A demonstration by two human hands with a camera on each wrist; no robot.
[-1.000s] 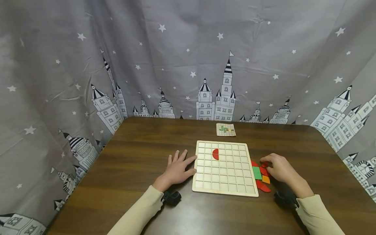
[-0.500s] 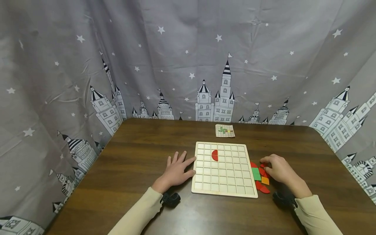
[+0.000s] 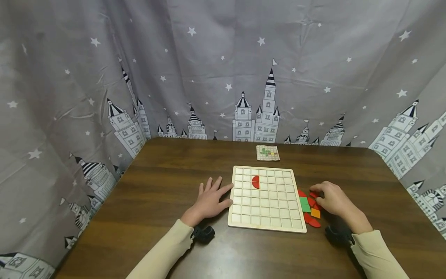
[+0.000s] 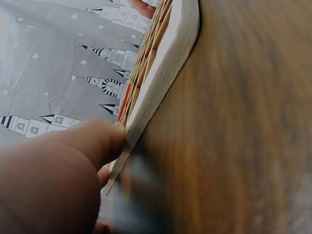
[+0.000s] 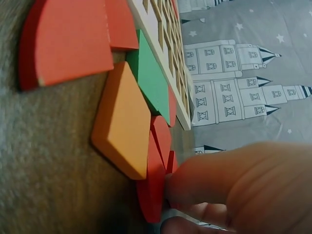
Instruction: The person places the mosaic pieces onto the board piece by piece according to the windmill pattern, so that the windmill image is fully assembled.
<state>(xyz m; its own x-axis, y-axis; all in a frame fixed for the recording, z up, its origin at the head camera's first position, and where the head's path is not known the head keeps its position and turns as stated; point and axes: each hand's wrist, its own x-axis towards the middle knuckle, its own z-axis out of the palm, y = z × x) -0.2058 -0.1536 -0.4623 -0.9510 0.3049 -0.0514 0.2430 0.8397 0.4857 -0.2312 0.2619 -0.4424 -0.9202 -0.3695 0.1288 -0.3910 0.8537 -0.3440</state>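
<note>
My left hand (image 3: 207, 202) lies spread on the table, its thumb and index finger touching the left edge of a wooden grid board (image 3: 265, 224). Two red quarter-circle tiles (image 3: 256, 182) sit in the board's cells, making a half disc. Beyond the board's right edge, my right hand (image 3: 335, 198) is bent over a pile of loose tiles, with thumb and index finger pinching a red tile (image 3: 313, 194) there. In the right wrist view, the thumb is against red tiles (image 5: 155, 183) beside an orange square tile (image 5: 124, 122); the fingertips are partly hidden.
Green square tiles (image 3: 304, 204) lie along the board's right edge, with more red tiles (image 3: 311, 221) nearer the front. A small pattern card (image 3: 267, 153) lies behind the board. A grey castle-print curtain (image 3: 202, 69) hangs behind the table (image 3: 167, 166).
The right fingers shift slightly over the red tiles, and one red tile there lies differently between them. The left hand and board stay put; the head view tilts a little.
</note>
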